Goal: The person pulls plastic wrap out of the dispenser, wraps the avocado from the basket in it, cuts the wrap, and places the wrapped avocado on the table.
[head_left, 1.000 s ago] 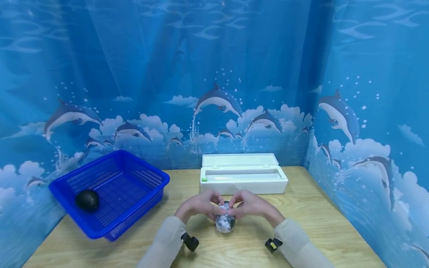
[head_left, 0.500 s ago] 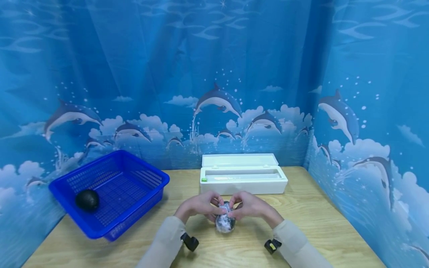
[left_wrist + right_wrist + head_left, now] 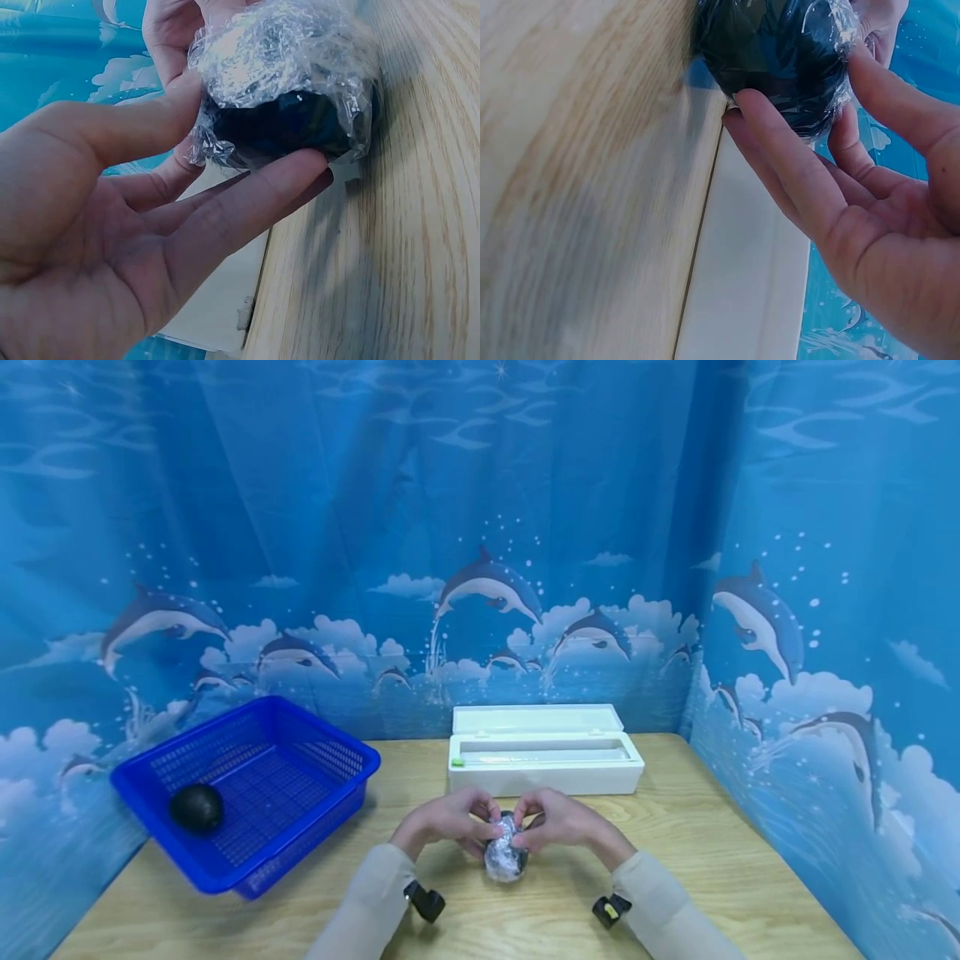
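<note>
1. Head view: near the front edge of the desk (image 3: 675, 852), midway along it, left hand (image 3: 442, 821) and right hand (image 3: 564, 820) closed from either side on one dark ball wrapped in clear film (image 3: 504, 857), fingers and thumbs curled and pinching the crinkled film at its top. Resting on the desk, it seems, between the two wrists.

2. Same view, counted: one blue basket (image 3: 330, 793) at the left edge with one bare dark ball (image 3: 196, 807) in its near left corner; one white film dispenser box (image 3: 543, 762) at the back edge, lid up; two hands; two balls in all, one wrapped, one not.

3. Left wrist view: left hand (image 3: 112, 247) with thumb on top and a finger under the wrapped ball (image 3: 281, 82), film bunched and loose over the upper half.

4. Right wrist view: right hand (image 3: 870, 225) with fingers laid against the wrapped ball's (image 3: 776, 52) far side, thumb over it; film tight here over the dark surface.

5. Judged step: gathering and sealing the loose film ends, wrap nearly closed. Next move likely calls for pressing the bunched film flat against the ball without tearing it, while keeping the ball from rolling.
</note>
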A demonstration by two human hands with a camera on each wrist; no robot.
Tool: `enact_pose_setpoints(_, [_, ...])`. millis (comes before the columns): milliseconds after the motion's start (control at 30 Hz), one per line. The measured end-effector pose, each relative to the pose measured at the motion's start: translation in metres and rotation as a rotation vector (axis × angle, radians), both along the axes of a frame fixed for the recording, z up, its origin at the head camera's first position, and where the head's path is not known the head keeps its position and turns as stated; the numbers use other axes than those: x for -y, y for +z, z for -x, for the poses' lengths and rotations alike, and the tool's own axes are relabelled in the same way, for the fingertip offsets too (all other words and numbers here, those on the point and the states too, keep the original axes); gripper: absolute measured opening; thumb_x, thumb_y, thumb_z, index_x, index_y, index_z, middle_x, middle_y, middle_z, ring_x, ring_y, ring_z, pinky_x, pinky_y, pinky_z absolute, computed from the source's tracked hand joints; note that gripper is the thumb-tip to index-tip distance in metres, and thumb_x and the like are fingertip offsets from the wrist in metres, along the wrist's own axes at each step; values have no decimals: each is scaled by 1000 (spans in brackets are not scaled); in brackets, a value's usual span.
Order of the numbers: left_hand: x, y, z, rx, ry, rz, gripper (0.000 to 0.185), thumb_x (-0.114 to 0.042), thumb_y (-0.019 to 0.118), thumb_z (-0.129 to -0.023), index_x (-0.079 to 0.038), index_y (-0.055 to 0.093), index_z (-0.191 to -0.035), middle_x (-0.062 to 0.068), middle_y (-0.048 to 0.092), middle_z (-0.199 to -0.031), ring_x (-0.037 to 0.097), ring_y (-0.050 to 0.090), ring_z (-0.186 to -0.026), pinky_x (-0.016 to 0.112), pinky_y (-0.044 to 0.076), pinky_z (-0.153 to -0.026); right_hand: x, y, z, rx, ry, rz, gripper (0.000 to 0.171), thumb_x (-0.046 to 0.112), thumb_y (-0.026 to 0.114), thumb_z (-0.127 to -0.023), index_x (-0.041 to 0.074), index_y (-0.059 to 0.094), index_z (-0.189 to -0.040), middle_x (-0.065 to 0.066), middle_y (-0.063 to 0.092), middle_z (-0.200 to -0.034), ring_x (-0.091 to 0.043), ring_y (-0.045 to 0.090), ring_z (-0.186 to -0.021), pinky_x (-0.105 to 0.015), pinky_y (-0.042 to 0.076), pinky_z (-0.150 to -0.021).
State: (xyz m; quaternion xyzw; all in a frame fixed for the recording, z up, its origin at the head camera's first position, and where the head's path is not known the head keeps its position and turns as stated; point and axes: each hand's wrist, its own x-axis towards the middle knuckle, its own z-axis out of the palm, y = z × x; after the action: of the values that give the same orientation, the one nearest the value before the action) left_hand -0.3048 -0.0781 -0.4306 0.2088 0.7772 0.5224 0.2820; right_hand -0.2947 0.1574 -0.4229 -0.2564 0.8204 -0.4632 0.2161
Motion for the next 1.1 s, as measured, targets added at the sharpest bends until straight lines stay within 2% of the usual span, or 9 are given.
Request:
enact_pose_setpoints(333, [2,1,1,1,-14,21,20,-8,74,-93,-2,61,-108,11,70,-110,23,73,-89,38,66,-72,1,1,0,13,-7,-4,27,6,79,-88,-2,59,-104,-14,71,-109,-22,73,-92,-36,64,-77])
enact_pose_setpoints(400, [3,1,1,-8,-20,22,20,-6,74,-93,-1,61,-108,12,70,-111,22,72,-90,37,66,-72,2,1,-1,31,-25,-3,33,6,79,-89,-3,57,-112,-19,71,-113,-24,73,-94,-39,65,-78])
enact_pose_setpoints(533, [4,0,0,-22,-24,23,19,-3,74,-93,1,61,-107,13,70,-111,21,72,-90,37,66,-71,4,-1,-4,80,-61,-9,59,8,79,-89,-8,47,-136,-32,64,-129,-30,73,-102,-43,65,-82])
enact_pose_setpoints(633, [5,1,0,-31,-24,32,20,-3,75,-92,1,62,-106,13,69,-112,22,71,-89,37,66,-70,4,-1,-6,95,-54,-33,70,11,79,-90,-10,42,-145,-35,61,-133,-31,72,-103,-44,65,-82])
enact_pose_setpoints(833, [4,1,0,-22,-22,48,19,-5,76,-92,0,62,-105,12,70,-108,22,73,-83,37,66,-70,3,0,-6,93,5,-50,63,15,74,-95,-11,46,-144,-25,66,-125,-25,73,-95,-45,65,-81])
enact_pose_setpoints(1100, [4,-2,2,-6,-13,36,20,-4,75,-93,-1,60,-105,12,69,-107,22,73,-81,37,66,-70,1,-1,-4,173,31,1,59,16,72,-97,-10,46,-143,-20,68,-117,-24,74,-84,-44,65,-76])
